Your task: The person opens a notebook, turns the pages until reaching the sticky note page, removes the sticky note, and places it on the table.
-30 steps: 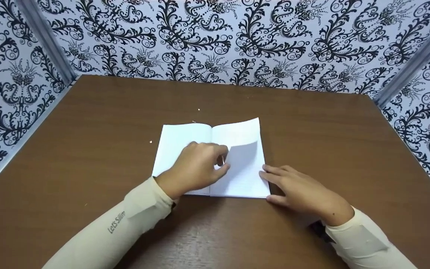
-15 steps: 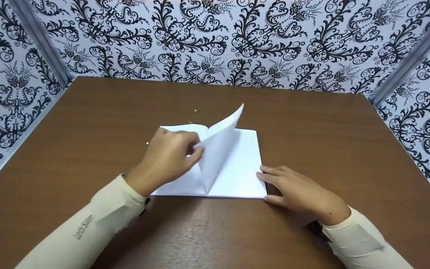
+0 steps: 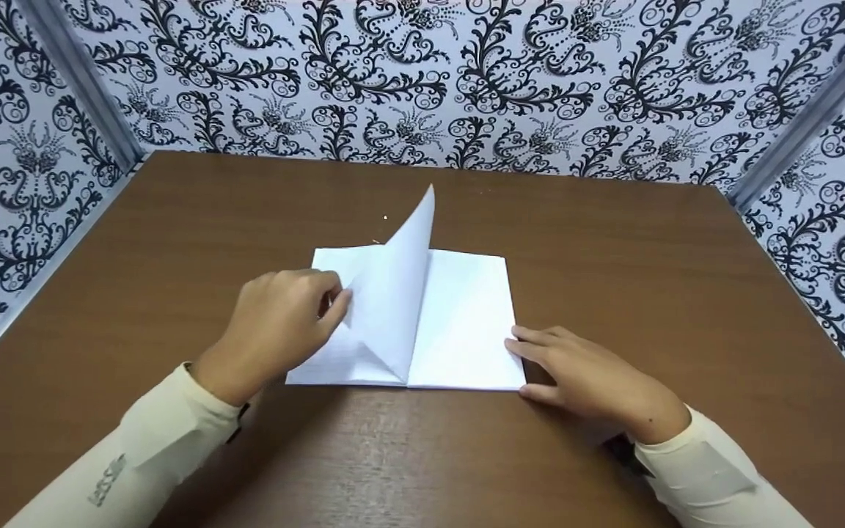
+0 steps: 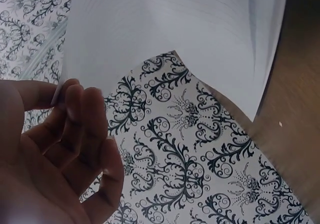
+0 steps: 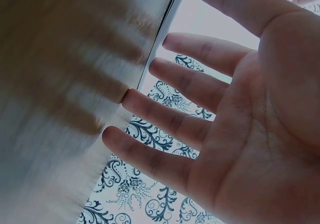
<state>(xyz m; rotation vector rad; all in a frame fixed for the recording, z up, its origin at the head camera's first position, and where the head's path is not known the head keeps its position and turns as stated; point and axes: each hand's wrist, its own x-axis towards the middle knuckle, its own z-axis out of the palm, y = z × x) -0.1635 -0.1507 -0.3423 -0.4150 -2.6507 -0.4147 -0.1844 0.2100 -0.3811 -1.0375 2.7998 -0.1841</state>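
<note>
A notebook [image 3: 466, 323] with white pages lies spread on the table, its spine near the middle of the head view. One page [image 3: 400, 271] stands up in a curve over the left half, its far corner pointing upward. My left hand [image 3: 279, 323] pinches that page's edge between thumb and fingers; the left wrist view shows the page [image 4: 165, 19] held at the fingertips. At the notebook's lower right edge rests my right hand [image 3: 591, 374], fingers fairly straight and spread, fingertips touching the edge. In the right wrist view the same hand [image 5: 240, 109] shows its palm and extended fingers.
The brown wooden table [image 3: 613, 249] spreads around the notebook. Patterned black-and-white panels [image 3: 408, 88] enclose its back and sides. A few tiny white specks lie behind the notebook.
My left hand has moved leftward with the page, lifting it off the right half and carrying it over the spine. The right hand has stayed at the notebook's right edge.
</note>
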